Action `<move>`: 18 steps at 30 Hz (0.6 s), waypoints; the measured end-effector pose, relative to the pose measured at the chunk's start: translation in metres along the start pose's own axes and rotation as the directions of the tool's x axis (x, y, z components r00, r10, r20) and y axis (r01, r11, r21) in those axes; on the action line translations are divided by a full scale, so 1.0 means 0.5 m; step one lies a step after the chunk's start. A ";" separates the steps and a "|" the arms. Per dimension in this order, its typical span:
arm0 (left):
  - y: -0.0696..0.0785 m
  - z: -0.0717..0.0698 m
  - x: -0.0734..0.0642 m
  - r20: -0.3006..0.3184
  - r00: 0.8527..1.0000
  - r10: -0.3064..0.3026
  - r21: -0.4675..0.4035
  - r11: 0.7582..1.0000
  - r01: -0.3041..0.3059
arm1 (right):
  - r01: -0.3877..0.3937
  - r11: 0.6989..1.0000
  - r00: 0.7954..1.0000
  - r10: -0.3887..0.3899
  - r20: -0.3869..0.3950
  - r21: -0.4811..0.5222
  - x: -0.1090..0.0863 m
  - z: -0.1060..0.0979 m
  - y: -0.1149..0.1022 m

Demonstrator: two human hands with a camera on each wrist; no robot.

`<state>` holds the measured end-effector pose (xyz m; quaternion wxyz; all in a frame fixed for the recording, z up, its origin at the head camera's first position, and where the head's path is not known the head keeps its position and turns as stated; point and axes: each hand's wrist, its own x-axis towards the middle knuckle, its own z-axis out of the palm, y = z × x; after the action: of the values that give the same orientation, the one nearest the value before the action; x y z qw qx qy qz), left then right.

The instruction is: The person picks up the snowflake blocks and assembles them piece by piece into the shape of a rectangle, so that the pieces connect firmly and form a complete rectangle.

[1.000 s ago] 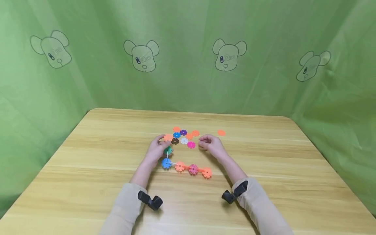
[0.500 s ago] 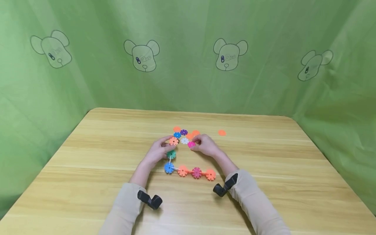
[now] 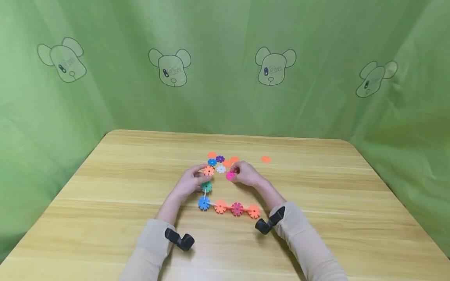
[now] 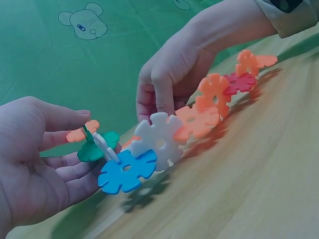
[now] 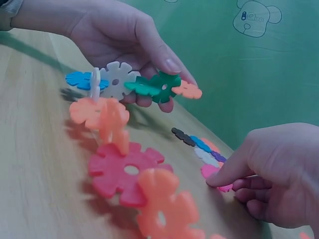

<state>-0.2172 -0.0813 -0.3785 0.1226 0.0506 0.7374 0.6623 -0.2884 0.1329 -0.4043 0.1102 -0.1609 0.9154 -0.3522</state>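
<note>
My left hand [image 3: 190, 182] holds one end of a chain of slotted plastic snowflake discs, near a green disc [image 5: 164, 86] and an orange end disc [image 3: 209, 171]. The chain bends at a blue disc [image 4: 127, 170], then runs right through an orange disc [image 3: 220, 206] and a red disc [image 5: 127, 172] to an orange disc [image 3: 254, 211]. White discs [image 4: 159, 142] stand upright as links. Right of the chain's held end, my right hand [image 3: 247, 174] pinches a loose pink snowflake disc [image 3: 230, 176] between thumb and fingers, close over the table.
Loose discs lie flat beyond the hands: a white one [image 3: 220, 169], a blue one [image 3: 212, 162], a purple one [image 3: 220, 159] and several orange ones [image 3: 234, 159]. A dark disc [image 5: 183, 136] lies by the left hand. One orange disc [image 3: 265, 159] sits apart on the wooden table [image 3: 316, 187].
My right hand has moved left and taken hold of the pink disc, which has shifted slightly nearer. The left hand has brought the chain a little right and nearer.
</note>
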 end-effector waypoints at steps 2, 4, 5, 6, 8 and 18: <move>0.000 0.001 0.000 0.000 1.000 -0.002 0.005 1.000 0.002 | 0.000 1.000 1.000 -0.001 0.012 0.017 -0.002 -0.002 -0.002; -0.001 0.001 0.002 0.002 1.000 -0.002 0.007 1.000 0.002 | 0.003 1.000 1.000 -0.004 0.026 0.027 -0.004 -0.004 -0.003; -0.004 0.001 0.005 0.003 1.000 -0.003 0.008 1.000 0.003 | 0.008 1.000 0.999 -0.009 0.034 0.028 -0.004 -0.005 -0.003; -0.009 0.000 0.009 0.003 1.000 -0.004 0.007 1.000 0.004 | 0.012 1.000 0.999 -0.014 0.042 0.028 -0.005 -0.007 -0.002; -0.022 -0.001 0.019 0.002 1.000 -0.004 0.003 1.000 0.004 | 0.012 0.999 0.998 -0.014 0.059 0.036 -0.006 -0.010 -0.002; -0.057 -0.002 0.040 -0.029 1.000 0.005 -0.011 1.000 -0.005 | 0.068 0.995 0.996 -0.072 0.055 0.068 -0.011 -0.015 0.004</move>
<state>-0.2342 -0.0809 -0.4089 0.1104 0.0422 0.7354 0.6673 -0.2861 0.1411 -0.3998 0.1294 -0.1991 0.8935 -0.3812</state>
